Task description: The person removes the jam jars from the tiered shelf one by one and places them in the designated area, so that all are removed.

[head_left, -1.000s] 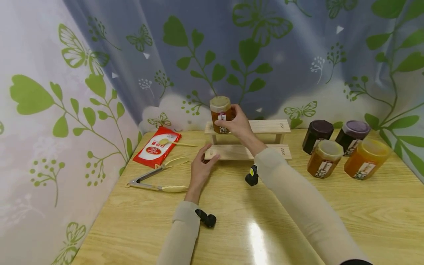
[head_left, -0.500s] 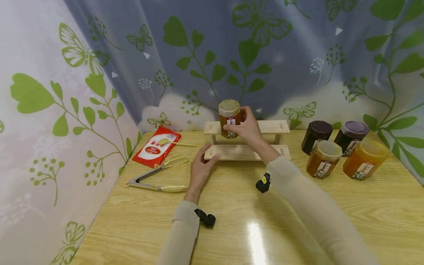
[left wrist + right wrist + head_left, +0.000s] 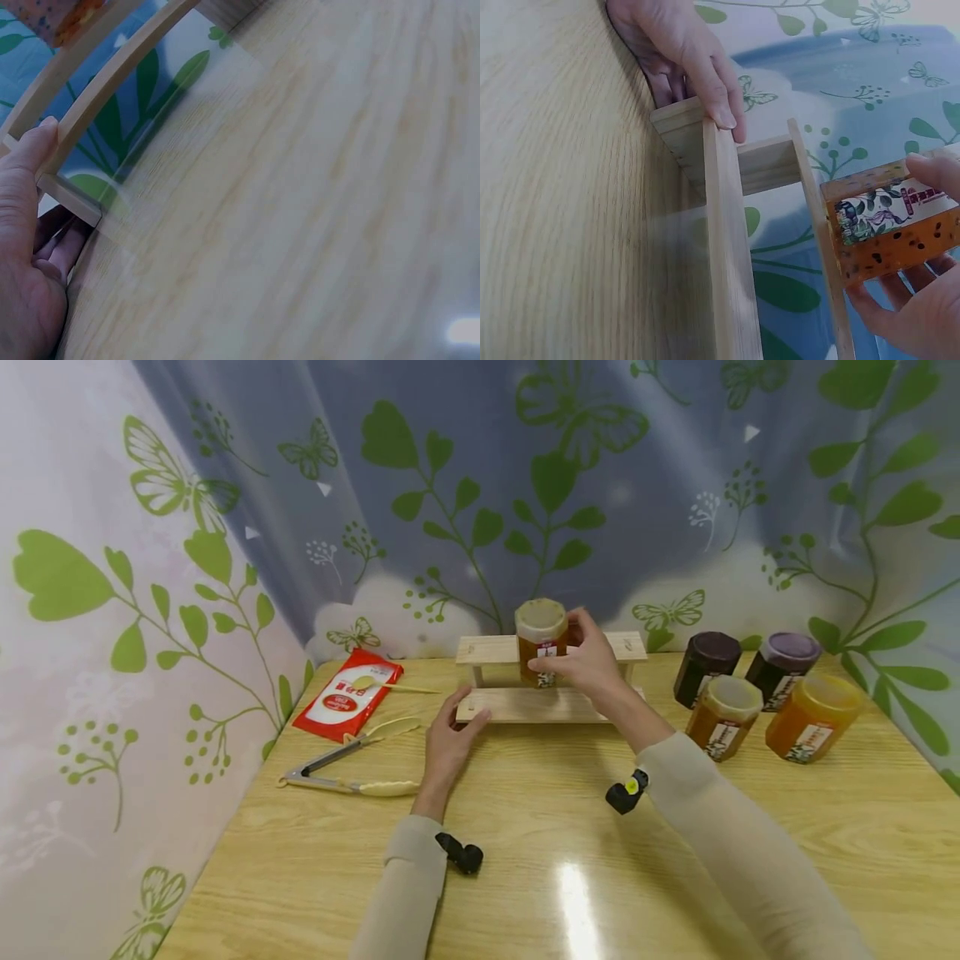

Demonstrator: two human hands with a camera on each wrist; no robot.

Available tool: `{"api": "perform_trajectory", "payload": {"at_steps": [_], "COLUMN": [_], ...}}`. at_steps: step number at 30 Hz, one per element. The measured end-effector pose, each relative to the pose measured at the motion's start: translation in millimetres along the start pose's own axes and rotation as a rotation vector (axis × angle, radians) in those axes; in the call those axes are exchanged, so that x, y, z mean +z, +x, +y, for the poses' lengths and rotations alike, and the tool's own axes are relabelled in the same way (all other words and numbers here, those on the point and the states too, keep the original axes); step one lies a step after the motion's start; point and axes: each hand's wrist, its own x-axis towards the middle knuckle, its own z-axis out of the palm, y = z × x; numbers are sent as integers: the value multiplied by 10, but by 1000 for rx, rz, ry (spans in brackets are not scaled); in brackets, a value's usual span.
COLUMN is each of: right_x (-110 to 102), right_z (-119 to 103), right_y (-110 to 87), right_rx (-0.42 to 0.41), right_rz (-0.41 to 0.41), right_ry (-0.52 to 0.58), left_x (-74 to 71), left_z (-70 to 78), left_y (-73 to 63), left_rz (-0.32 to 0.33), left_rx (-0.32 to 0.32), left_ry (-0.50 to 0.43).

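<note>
A two-step wooden rack [image 3: 487, 703] stands at the back of the table. My left hand [image 3: 448, 742] grips the left end of its lower step, thumb at the front edge, as the left wrist view also shows. My right hand [image 3: 596, 664] holds an eight-sided jar of amber jam [image 3: 542, 647] upright by its sides, thumb across the front by the label. In the head view the jar overlaps the front of the upper step. The right wrist view shows dark specks in the amber filling and the jar's base [image 3: 836, 232] right at the upper step.
Several more jars, two dark [image 3: 707, 668] and two amber [image 3: 813, 718], stand at the right. On the left lie a red and white packet [image 3: 348, 695], a wooden spoon [image 3: 401, 685] across it, and tongs [image 3: 352, 768] spread apart. A patterned curtain [image 3: 450, 527] hangs close behind.
My right hand has carried the jar to the right along the rack and lower, from the left end toward the middle. My left hand stays at the rack's left end.
</note>
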Motion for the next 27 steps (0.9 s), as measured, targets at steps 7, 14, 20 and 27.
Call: {"api": "perform_trajectory", "payload": {"at_steps": [7, 14, 20, 27], "right_x": [-134, -289, -431, -627], "right_z": [15, 110, 162, 196], "right_y": [-161, -347, -515, -722], "right_rx": [43, 121, 129, 162], "right_rz": [-19, -33, -24, -38], "right_ry": [13, -14, -35, -39], "left_x": [8, 17, 16, 9], "left_z": [-3, 3, 6, 3], "left_y": [-3, -10, -11, -11], "left_rz": [0, -5, -5, 1], "left_rx": [5, 7, 12, 16], "left_ry": [-5, -13, -21, -18]}}
